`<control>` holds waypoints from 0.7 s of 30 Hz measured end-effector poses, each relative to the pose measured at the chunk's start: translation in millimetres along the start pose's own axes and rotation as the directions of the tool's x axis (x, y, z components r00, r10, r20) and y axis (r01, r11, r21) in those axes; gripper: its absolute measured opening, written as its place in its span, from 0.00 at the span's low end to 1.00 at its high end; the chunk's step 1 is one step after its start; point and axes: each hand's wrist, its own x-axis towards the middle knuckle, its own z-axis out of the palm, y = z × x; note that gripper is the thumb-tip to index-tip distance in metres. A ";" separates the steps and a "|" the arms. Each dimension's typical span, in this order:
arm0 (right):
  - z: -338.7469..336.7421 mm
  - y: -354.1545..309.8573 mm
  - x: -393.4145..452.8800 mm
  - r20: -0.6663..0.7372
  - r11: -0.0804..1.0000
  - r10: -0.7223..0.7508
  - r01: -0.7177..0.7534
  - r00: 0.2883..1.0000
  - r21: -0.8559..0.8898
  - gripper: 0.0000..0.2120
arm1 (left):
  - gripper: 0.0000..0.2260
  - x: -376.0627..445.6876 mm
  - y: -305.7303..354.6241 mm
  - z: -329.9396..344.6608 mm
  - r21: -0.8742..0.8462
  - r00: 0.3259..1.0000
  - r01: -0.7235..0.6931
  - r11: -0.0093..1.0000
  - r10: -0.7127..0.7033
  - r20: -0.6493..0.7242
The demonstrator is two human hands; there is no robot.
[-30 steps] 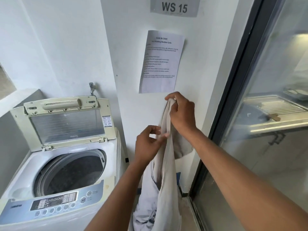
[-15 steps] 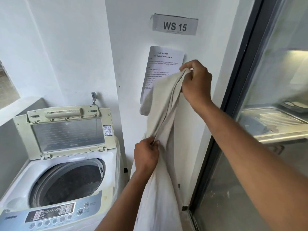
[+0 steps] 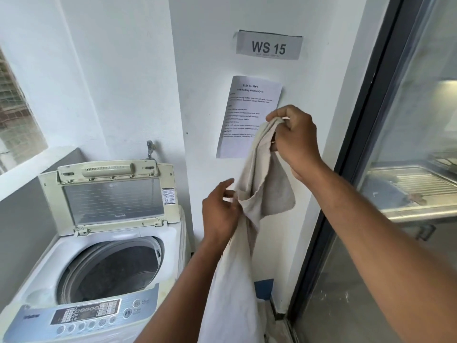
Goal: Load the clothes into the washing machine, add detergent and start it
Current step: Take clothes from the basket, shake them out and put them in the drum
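A long cream cloth (image 3: 249,184) hangs in front of the white wall, right of the washing machine. My right hand (image 3: 295,138) grips its top end at the height of the wall notice. Lower down, my left hand (image 3: 218,214) holds the bunched cloth at its left edge, with the forefinger lifted. The cloth's lower part drops out of the frame's bottom edge. The top-loading washing machine (image 3: 173,248) stands at the lower left with its lid (image 3: 111,196) raised. Its dark drum (image 3: 108,276) looks empty. No detergent is in view.
The control panel (image 3: 86,315) runs along the machine's front edge. A tap (image 3: 149,147) sticks out of the wall behind the lid. A printed notice (image 3: 247,115) and a "WS 15" sign (image 3: 268,47) hang on the wall. A dark-framed glass door (image 3: 346,169) closes off the right side.
My right hand has come down and slightly left with the cloth's top end. My left hand has loosened its grip and now holds the cloth higher up. The view has tilted down a little.
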 end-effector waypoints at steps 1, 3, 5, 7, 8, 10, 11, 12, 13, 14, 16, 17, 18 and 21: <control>2.7 -8.1 0.2 0.014 1.000 -0.016 0.016 1.000 0.027 0.20 | 0.24 0.0 0.1 1.0 0.031 0.997 0.001 1.000 -0.004 0.080; 7.1 -24.2 5.1 0.008 0.996 -0.065 0.064 0.998 0.067 0.20 | 0.27 -1.0 1.9 3.5 0.135 0.984 -0.035 0.990 0.011 0.176; 3.9 -44.3 10.6 -0.034 0.984 -0.118 0.122 0.992 0.133 0.19 | 0.17 0.3 5.8 1.7 0.201 0.989 -0.027 0.979 -0.003 0.151; -2.7 -59.6 18.4 -0.096 0.955 -0.137 0.157 0.986 0.253 0.18 | 0.09 5.6 10.2 -3.8 0.239 0.995 0.007 0.971 -0.030 0.090; -6.9 -64.5 20.2 -0.119 0.932 -0.130 0.162 0.984 0.323 0.18 | 0.14 8.9 11.1 -7.0 0.257 0.997 0.004 0.967 -0.023 0.071; -15.3 -63.2 20.7 -0.157 0.892 -0.130 0.185 0.979 0.412 0.22 | 0.22 15.9 15.0 -13.7 0.282 1.000 -0.001 0.960 -0.001 0.009; -19.3 -54.6 20.0 -0.190 0.894 -0.146 0.211 0.971 0.395 0.24 | 0.23 18.9 18.7 -17.9 0.285 1.000 -0.011 0.958 0.018 -0.021; -23.8 -39.3 18.8 -0.231 0.915 -0.159 0.231 0.960 0.330 0.26 | 0.23 21.6 22.9 -23.0 0.283 0.998 -0.018 0.959 0.033 -0.046; -27.9 -20.3 16.2 -0.263 0.945 -0.165 0.228 0.951 0.233 0.26 | 0.23 24.6 26.8 -28.2 0.272 0.996 -0.023 0.962 0.045 -0.073; -30.6 0.8 12.2 -0.279 0.975 -0.156 0.193 0.947 0.109 0.25 | 0.23 27.4 31.6 -34.7 0.260 0.993 -0.027 0.965 0.055 -0.101; -36.9 39.5 -1.1 -0.237 0.975 -0.122 0.071 0.964 -0.212 0.19 | 0.21 36.0 39.5 -46.7 0.223 0.986 -0.039 0.974 0.074 -0.151; -39.0 56.4 -10.0 -0.149 0.934 -0.065 0.008 0.987 -0.356 0.16 | 0.17 40.9 45.9 -52.2 0.201 0.982 -0.047 0.978 0.082 -0.168; -39.5 70.2 -20.0 -0.039 0.885 0.016 -0.032 0.999 -0.465 0.15 | 0.10 46.7 53.8 -57.2 0.183 0.981 -0.056 0.982 0.088 -0.173; -34.5 86.9 -47.2 0.173 0.823 0.259 -0.123 0.950 -0.555 0.13 | 0.06 62.4 76.4 -67.4 0.193 0.977 -0.120 0.974 0.150 -0.153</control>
